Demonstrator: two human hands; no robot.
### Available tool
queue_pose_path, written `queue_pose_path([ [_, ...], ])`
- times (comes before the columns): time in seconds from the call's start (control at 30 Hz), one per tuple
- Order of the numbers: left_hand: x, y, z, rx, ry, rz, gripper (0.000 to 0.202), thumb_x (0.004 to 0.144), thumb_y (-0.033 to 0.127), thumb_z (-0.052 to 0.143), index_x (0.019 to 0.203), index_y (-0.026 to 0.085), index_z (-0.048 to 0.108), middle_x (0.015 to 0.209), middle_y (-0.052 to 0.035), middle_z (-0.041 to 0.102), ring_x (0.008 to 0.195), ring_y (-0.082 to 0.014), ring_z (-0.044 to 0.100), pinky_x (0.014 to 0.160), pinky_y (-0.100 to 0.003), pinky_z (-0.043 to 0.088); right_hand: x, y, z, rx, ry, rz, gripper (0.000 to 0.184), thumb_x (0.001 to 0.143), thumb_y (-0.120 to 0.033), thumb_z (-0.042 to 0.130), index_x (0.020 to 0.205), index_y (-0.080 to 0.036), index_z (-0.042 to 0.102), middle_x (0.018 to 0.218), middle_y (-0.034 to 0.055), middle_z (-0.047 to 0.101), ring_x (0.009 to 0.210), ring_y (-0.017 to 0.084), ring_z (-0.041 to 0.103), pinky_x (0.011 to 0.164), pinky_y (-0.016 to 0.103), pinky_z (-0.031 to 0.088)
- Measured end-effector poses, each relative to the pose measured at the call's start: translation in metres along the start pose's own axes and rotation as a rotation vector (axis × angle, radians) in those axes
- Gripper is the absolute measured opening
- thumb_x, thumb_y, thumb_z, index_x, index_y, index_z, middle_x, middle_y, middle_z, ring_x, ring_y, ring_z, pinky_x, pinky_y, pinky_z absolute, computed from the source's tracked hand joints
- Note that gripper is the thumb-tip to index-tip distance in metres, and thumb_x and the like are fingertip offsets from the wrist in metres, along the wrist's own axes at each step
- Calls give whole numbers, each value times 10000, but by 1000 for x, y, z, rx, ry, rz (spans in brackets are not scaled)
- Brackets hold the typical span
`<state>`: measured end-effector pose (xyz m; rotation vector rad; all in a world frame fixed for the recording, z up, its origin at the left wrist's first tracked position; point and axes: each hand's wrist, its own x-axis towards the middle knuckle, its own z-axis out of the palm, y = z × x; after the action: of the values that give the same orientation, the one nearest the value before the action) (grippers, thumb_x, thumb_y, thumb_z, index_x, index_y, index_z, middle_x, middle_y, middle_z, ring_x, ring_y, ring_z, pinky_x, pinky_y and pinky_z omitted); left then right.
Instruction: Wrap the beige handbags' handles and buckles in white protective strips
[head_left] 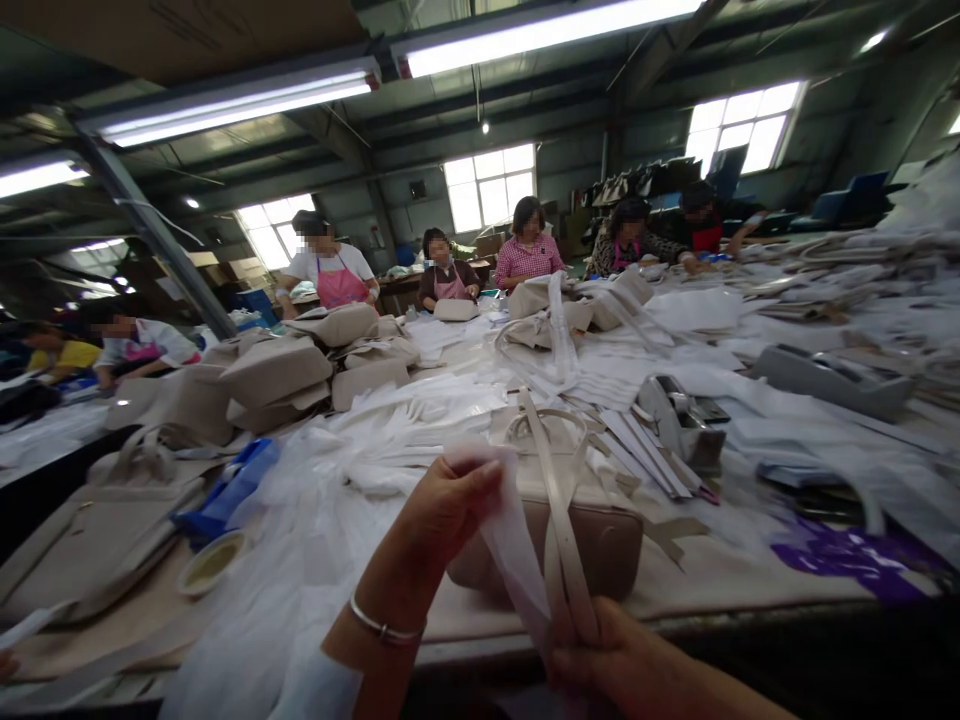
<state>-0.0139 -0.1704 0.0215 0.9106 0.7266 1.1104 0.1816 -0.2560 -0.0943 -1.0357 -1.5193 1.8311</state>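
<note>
A beige handbag (619,545) lies on the table in front of me, its long strap (553,480) running toward me. My left hand (450,505), with a silver bangle at the wrist, pinches the upper end of a thin white wrapping sheet (514,545). At the table's front edge my right hand (611,650) is closed around the lower part of the strap, where the sheet's lower end also meets it. Part of the bag is hidden behind the sheet and strap.
Beige bags (277,370) are piled at left, near a blue tape dispenser (229,495) and a small round dish (214,562). Grey tape dispensers (679,425) stand at right, with purple plastic (847,555) closer in. White sheets (360,450) cover much of the table. Several people work across it.
</note>
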Motion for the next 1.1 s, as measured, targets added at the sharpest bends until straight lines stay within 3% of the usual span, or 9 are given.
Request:
queue_pose_path([
  [0.17,-4,0,-3,48,49,144,246,617,280,895,639,127,703,602,16,583,552,-76,495,535,-201,372,-2,5,-5,39,42,-27,309,791,-437,726,797,-128,723,738,39,656,690,167,581,618,265,463],
  [0.23,-7,1,-7,135,105,223,247,653,272,874,639,135,669,615,31,552,566,-71,471,541,-198,351,-6,-4,-12,105,76,-63,346,794,-461,737,939,-148,719,797,43,669,697,169,609,620,271,495],
  [0.33,-14,-2,-11,325,171,272,273,703,261,841,626,141,608,610,48,505,578,-67,439,555,-197,341,-14,-36,-31,218,92,-147,385,830,-470,715,1081,-180,690,922,67,669,664,175,661,534,265,514],
  [0.4,-18,-8,-13,392,179,231,303,710,283,834,621,144,580,597,51,500,567,-70,429,547,-198,340,-18,-62,-48,231,183,-261,306,821,-448,736,927,-160,738,957,89,666,657,176,667,501,257,519],
  [0.5,-23,-22,-12,412,186,133,326,703,320,831,626,151,562,558,59,486,526,-69,405,507,-198,321,-18,-99,-65,243,403,-505,307,754,-454,805,798,-151,778,689,49,647,545,122,578,485,221,501],
  [0.6,-27,-33,-10,467,186,79,311,706,331,821,630,150,579,559,52,492,522,-73,414,495,-199,320,-13,-126,-66,264,517,-602,283,702,-437,852,763,-171,777,571,16,616,510,111,552,465,200,478],
  [0.77,-31,-36,-5,533,171,109,301,700,323,823,611,146,597,602,39,504,567,-78,444,518,-196,348,-7,-144,-57,98,723,-645,209,751,-379,828,721,-193,738,604,-2,629,522,117,562,465,219,490],
  [1.1,-31,-39,-3,581,200,146,266,711,306,818,622,159,616,645,29,568,582,-83,484,537,-204,375,-10,-149,-57,-158,861,-605,242,760,-376,797,643,-186,704,536,-2,609,486,118,560,423,204,458],
])
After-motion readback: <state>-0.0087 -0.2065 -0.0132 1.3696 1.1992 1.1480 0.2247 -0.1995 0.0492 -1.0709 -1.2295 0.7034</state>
